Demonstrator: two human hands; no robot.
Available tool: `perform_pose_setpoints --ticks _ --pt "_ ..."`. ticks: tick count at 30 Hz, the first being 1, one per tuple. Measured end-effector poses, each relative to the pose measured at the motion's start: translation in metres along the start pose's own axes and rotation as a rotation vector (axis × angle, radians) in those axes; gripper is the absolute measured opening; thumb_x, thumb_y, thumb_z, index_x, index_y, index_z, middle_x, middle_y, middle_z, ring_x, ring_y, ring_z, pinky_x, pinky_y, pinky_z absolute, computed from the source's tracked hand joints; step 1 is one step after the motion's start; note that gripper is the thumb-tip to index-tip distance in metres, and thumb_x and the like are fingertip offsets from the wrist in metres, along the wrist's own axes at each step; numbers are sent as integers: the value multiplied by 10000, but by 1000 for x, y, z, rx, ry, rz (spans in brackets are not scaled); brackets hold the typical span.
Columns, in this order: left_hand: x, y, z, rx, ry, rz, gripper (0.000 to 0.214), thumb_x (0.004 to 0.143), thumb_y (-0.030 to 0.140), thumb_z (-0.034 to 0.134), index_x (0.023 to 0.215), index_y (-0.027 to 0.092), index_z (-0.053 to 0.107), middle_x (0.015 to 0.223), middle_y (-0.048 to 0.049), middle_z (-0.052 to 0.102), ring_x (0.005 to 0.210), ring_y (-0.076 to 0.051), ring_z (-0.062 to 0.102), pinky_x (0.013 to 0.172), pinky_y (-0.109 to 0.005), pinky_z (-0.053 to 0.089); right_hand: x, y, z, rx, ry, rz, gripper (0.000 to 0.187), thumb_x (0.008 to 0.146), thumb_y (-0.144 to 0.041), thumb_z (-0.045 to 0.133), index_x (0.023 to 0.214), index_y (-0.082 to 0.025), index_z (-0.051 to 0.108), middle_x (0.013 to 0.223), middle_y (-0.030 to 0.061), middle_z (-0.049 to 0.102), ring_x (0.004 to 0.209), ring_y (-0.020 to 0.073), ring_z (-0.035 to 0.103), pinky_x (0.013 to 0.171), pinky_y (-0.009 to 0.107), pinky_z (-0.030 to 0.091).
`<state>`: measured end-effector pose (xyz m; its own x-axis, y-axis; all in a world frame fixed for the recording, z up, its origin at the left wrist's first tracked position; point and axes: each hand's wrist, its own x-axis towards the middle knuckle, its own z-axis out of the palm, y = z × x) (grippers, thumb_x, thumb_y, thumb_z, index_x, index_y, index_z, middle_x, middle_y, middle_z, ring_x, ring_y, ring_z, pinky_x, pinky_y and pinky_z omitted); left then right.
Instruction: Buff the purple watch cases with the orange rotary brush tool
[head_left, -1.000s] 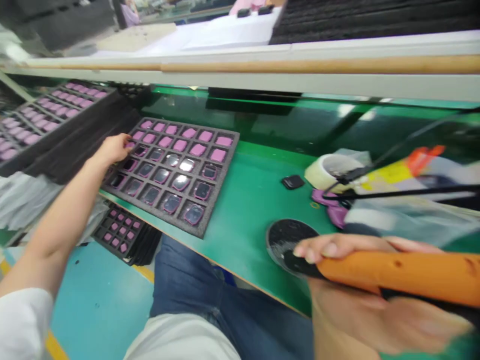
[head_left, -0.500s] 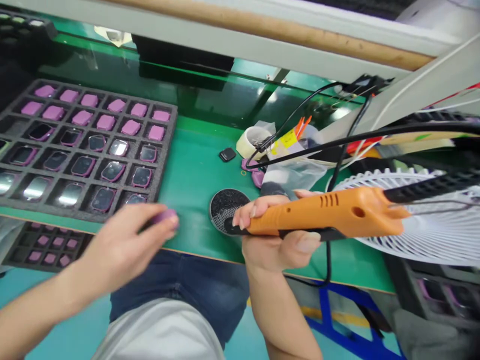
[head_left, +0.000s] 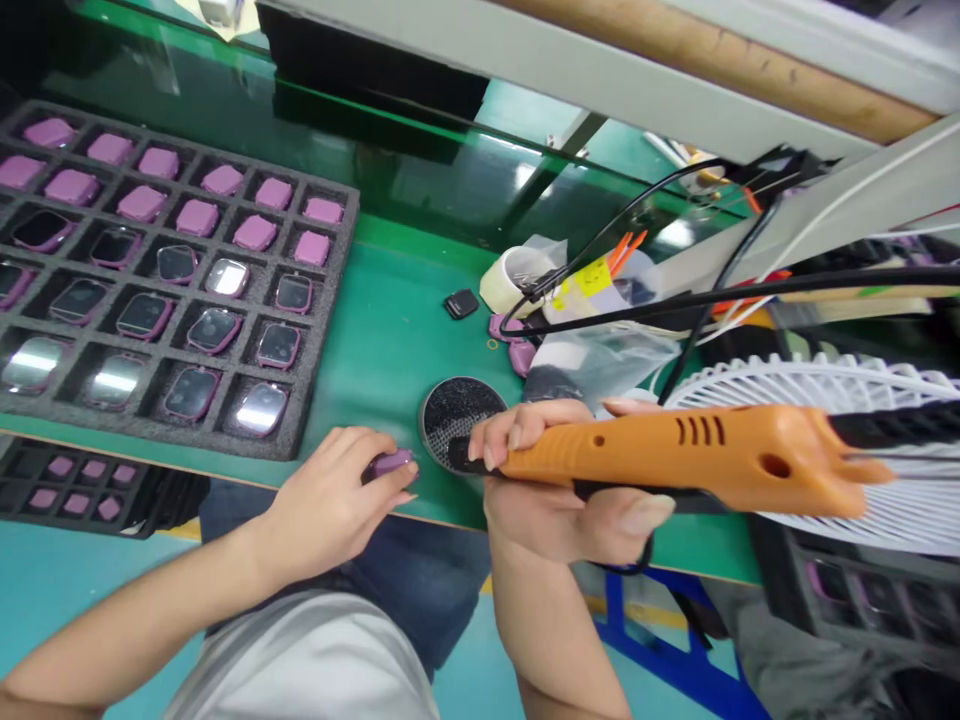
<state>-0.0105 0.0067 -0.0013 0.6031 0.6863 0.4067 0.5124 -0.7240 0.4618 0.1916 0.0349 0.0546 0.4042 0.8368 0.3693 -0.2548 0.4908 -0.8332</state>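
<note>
My right hand (head_left: pixel 555 490) is wrapped round an orange electric screwdriver (head_left: pixel 637 455) with vent slots and a black cable. Its dark front end reaches over a round black dish (head_left: pixel 457 405) with a perforated grid, and its tip is hidden. Between the fingers and thumb of my left hand (head_left: pixel 341 495) is a small purple watch case (head_left: pixel 391 461), just left of the dish near the bench's front edge. At the left lies a grey foam tray (head_left: pixel 319 385); its back rows hold plain purple cases, and its front rows hold purple-framed watches (head_left: pixel 210 328) with dark glass.
Behind the dish are a small black piece (head_left: pixel 460 303), a roll of tape (head_left: pixel 501 283), loose purple parts (head_left: pixel 520 356) and a plastic bag (head_left: pixel 607 350). Black cables cross the right side. A white fan guard (head_left: pixel 832 385) stands beside the screwdriver. Another tray (head_left: pixel 52 505) sits below the bench.
My left hand has moved right, away from the foam tray, carrying the purple watch case towards the dish. My right hand still holds the screwdriver over the dish.
</note>
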Motion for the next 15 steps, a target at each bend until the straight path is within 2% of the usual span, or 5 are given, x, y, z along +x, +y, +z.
perform_pose_setpoints --ticks 6,10,15 --pt "1 3 5 -12 34 2 224 1075 201 706 1295 171 739 1240 -135 725 1110 -275 639 932 -443 566 0 0 0 -7 -24 -12 461 884 -656 802 1186 -339 660 741 -64 708 454 157 561 418 311 527" --pt "3 7 9 -8 62 -2 191 1069 200 723 1257 198 754 1211 -106 748 1072 -262 641 907 -436 526 -4 -13 0 -27 -45 -13 439 916 -677 762 1213 -362 687 803 -51 715 510 168 579 470 342 543" --pt "6 7 8 -29 66 -8 148 1069 252 738 1209 213 768 1178 -91 752 1036 -256 642 880 -421 509 -12 -29 5 -54 -74 39 502 943 -762 694 1289 -398 673 866 -36 671 608 187 599 561 396 574"
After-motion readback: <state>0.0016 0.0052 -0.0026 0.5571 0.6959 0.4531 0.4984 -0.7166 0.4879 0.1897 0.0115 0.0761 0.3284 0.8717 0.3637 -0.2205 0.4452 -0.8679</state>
